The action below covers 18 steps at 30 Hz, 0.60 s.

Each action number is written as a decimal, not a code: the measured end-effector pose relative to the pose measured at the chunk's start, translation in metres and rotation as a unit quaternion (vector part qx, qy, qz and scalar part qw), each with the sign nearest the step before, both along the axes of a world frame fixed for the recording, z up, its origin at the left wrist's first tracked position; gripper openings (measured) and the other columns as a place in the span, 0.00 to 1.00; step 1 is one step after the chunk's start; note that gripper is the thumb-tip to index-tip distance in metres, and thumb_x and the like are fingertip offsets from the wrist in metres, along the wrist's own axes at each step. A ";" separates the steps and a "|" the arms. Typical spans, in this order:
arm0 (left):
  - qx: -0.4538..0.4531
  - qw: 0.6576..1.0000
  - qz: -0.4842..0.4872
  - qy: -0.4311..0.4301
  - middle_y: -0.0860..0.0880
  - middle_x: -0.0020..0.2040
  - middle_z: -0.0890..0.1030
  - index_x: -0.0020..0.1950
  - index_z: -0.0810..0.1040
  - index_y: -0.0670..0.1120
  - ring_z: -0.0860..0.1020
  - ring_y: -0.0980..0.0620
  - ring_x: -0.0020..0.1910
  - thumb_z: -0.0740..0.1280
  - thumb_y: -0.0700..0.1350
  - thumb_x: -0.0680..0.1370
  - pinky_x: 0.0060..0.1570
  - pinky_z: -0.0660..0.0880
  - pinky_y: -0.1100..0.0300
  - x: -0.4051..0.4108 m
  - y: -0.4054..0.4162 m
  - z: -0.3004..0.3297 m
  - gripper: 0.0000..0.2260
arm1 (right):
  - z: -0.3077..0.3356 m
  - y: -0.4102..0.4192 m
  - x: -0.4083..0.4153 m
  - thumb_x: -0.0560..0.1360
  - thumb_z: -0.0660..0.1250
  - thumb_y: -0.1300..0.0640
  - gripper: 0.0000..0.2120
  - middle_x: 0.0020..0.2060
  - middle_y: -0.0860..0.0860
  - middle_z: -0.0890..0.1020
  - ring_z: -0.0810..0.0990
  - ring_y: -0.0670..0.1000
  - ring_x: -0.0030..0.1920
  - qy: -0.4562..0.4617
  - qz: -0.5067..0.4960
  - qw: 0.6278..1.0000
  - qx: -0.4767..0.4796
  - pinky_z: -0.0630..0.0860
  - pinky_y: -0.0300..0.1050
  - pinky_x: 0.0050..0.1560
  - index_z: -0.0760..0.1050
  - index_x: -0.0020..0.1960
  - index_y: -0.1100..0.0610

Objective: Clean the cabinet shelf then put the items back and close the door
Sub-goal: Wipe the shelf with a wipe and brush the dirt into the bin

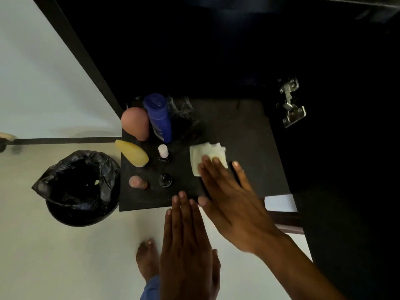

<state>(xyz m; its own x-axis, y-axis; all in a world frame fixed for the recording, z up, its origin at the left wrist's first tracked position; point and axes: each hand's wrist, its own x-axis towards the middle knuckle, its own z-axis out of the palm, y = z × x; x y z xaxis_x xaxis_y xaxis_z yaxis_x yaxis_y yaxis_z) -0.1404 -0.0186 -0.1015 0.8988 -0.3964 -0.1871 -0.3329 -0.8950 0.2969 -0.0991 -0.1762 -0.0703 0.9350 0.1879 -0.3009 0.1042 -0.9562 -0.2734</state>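
Right hand [229, 198] flat, fingers spread, pressing folded white cloth [205, 154] onto matte black shelf [249, 137], left hand [188, 245] flat (empty), glossy blue bottle [159, 118] upright nearby.

Bottles [159, 118] at the shelf [249, 135] left end, folded cloth [205, 153] right of them, bin [80, 189] left of shelf.

matt black shelf [238, 131], white cloth [205, 153], perhaps paper, metal hinge [291, 102]

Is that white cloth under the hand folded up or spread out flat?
Folded: the white cloth shows stacked, offset layered edges, with the right hand pressing its fingertips on it.
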 end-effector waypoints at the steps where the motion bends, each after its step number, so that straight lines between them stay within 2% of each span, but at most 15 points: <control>1: -0.003 1.000 0.002 0.001 0.31 0.79 0.65 0.78 0.61 0.33 0.65 0.33 0.78 0.84 0.62 0.59 0.76 0.58 0.44 0.001 0.000 -0.002 0.59 | 0.001 -0.003 -0.002 0.87 0.38 0.39 0.31 0.85 0.46 0.43 0.38 0.44 0.83 -0.004 -0.007 1.000 -0.007 0.43 0.58 0.83 0.42 0.85 0.51; 3: -0.008 1.000 0.003 -0.004 0.31 0.78 0.66 0.78 0.62 0.32 0.63 0.34 0.78 0.84 0.61 0.60 0.75 0.58 0.44 0.002 0.000 -0.005 0.58 | -0.001 -0.012 0.010 0.87 0.38 0.39 0.31 0.85 0.45 0.45 0.41 0.44 0.84 -0.019 -0.039 0.999 -0.024 0.44 0.58 0.83 0.44 0.85 0.51; 6: -0.014 1.000 0.000 -0.009 0.31 0.78 0.66 0.77 0.62 0.33 0.63 0.34 0.78 0.84 0.60 0.60 0.76 0.56 0.45 0.002 0.004 -0.008 0.57 | -0.009 -0.020 0.060 0.86 0.39 0.39 0.32 0.85 0.47 0.47 0.43 0.46 0.84 -0.035 -0.079 0.996 -0.034 0.39 0.57 0.83 0.45 0.85 0.51; 12: -0.009 1.000 -0.010 -0.019 0.32 0.78 0.67 0.78 0.62 0.33 0.63 0.34 0.78 0.83 0.58 0.62 0.74 0.60 0.43 0.002 0.006 0.000 0.55 | -0.013 -0.019 0.171 0.87 0.45 0.43 0.29 0.85 0.48 0.48 0.44 0.47 0.84 -0.049 -0.050 0.997 -0.036 0.33 0.56 0.82 0.45 0.85 0.52; 15: -0.006 1.000 -0.009 -0.010 0.32 0.78 0.67 0.77 0.64 0.32 0.66 0.33 0.79 0.83 0.57 0.62 0.74 0.60 0.44 0.002 0.007 0.005 0.53 | -0.013 -0.017 0.186 0.88 0.45 0.45 0.29 0.85 0.48 0.47 0.44 0.47 0.84 -0.044 -0.037 0.997 -0.053 0.34 0.57 0.82 0.44 0.85 0.52; 18: -0.008 1.000 -0.009 -0.007 0.32 0.79 0.66 0.77 0.66 0.32 0.68 0.33 0.77 0.83 0.57 0.62 0.73 0.62 0.44 0.001 0.009 0.008 0.53 | -0.013 -0.013 0.165 0.87 0.46 0.45 0.29 0.85 0.48 0.48 0.45 0.48 0.84 -0.050 -0.028 0.998 -0.035 0.35 0.57 0.82 0.47 0.85 0.51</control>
<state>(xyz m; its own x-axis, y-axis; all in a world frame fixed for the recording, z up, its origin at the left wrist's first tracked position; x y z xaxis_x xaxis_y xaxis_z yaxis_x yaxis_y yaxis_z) -0.1393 -0.0094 -0.0936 0.8938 -0.4157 -0.1684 -0.3535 -0.8840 0.3061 0.0657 -0.1895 -0.0834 0.9694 0.1162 -0.2162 0.0732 -0.9776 -0.1974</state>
